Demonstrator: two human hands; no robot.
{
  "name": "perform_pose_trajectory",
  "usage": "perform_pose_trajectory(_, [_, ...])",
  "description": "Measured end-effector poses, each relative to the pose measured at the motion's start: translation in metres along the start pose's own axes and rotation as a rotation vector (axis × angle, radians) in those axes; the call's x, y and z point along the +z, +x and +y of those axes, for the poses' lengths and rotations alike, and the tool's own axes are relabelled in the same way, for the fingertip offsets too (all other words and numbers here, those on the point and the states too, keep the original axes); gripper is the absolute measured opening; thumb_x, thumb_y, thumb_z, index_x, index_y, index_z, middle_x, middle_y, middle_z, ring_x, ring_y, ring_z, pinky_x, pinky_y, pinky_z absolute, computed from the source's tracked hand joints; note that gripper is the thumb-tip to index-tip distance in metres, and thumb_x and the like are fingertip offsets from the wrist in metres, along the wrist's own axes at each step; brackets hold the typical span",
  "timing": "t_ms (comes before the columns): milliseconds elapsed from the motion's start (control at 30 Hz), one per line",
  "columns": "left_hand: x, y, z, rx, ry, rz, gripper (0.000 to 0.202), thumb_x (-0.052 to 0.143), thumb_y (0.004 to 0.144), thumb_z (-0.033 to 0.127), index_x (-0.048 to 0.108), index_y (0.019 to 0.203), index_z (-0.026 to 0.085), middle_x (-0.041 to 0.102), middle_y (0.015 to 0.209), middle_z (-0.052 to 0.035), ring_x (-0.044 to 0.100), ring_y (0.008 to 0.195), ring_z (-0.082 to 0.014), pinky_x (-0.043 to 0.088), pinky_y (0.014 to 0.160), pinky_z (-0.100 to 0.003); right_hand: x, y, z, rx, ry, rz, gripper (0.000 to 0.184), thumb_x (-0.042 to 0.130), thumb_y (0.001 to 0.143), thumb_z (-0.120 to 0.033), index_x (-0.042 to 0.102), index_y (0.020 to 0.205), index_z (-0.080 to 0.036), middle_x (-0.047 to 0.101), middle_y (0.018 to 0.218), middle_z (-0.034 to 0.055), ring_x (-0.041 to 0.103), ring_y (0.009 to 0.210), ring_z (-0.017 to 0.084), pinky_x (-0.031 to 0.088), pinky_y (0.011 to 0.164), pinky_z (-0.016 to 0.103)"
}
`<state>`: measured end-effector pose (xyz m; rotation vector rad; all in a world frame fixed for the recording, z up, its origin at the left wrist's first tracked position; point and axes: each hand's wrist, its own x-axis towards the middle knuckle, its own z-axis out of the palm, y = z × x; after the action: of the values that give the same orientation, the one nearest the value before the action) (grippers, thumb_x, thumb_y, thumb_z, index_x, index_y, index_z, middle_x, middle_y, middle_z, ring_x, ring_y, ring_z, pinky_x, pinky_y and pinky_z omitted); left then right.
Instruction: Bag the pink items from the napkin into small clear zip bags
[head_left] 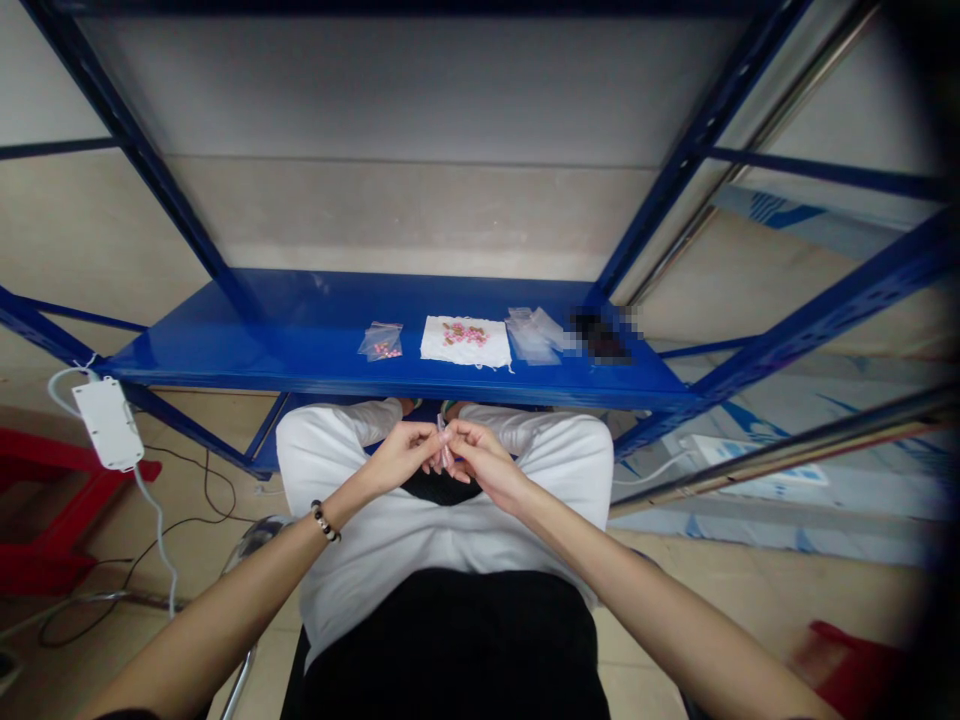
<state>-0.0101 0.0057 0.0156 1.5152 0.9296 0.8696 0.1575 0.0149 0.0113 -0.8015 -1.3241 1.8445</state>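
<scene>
My left hand (406, 455) and my right hand (484, 460) meet over my lap, below the front edge of a blue metal shelf (247, 340). Both are pinched together on a small clear plastic bag (442, 440) that holds something pink. On the shelf lies a white cloth (466, 341) with several small pink pieces on it. Left of the cloth sits a small clear bag (381, 341) with pink pieces inside. Right of it lies a pile of empty clear bags (531, 333).
A blurred dark object (600, 335) lies on the shelf at the right. A white power adapter (109, 422) hangs with its cable at the shelf's left corner. Red stools (45, 520) stand at the far left. Blue uprights frame the rack.
</scene>
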Motion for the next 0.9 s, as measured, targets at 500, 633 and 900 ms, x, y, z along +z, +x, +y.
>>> perform_pose_trajectory(500, [0.003, 0.005, -0.011, -0.025, -0.093, -0.018, 0.05, 0.048, 0.09, 0.059, 0.061, 0.08, 0.012, 0.064, 0.07, -0.0062, 0.06, 0.055, -0.0125, 0.045, 0.051, -0.023, -0.021, 0.005, -0.013, -0.174, -0.424, -0.174, 0.035, 0.054, 0.092, -0.05, 0.057, 0.078, -0.018, 0.058, 0.068, 0.0, 0.052, 0.057, 0.011, 0.042, 0.054, 0.023])
perform_pose_trajectory(633, [0.002, 0.004, -0.009, 0.002, 0.038, 0.007, 0.048, 0.046, 0.092, 0.056, 0.062, 0.079, 0.012, 0.06, 0.065, -0.0031, 0.056, 0.055, -0.0109, 0.043, 0.053, -0.021, -0.025, 0.007, -0.016, -0.147, -0.439, -0.167, 0.036, 0.055, 0.09, -0.051, 0.058, 0.076, -0.018, 0.059, 0.066, 0.0, 0.052, 0.055, 0.012, 0.041, 0.053, 0.023])
perform_pose_trajectory(900, [0.004, -0.002, 0.0, 0.061, 0.202, 0.024, 0.048, 0.04, 0.097, 0.049, 0.063, 0.077, 0.013, 0.06, 0.065, -0.0021, 0.051, 0.054, -0.0101, 0.039, 0.055, -0.022, -0.022, 0.0, -0.022, -0.142, -0.586, -0.175, 0.034, 0.05, 0.094, -0.044, 0.06, 0.076, -0.018, 0.061, 0.067, 0.0018, 0.053, 0.057, 0.012, 0.042, 0.055, 0.024])
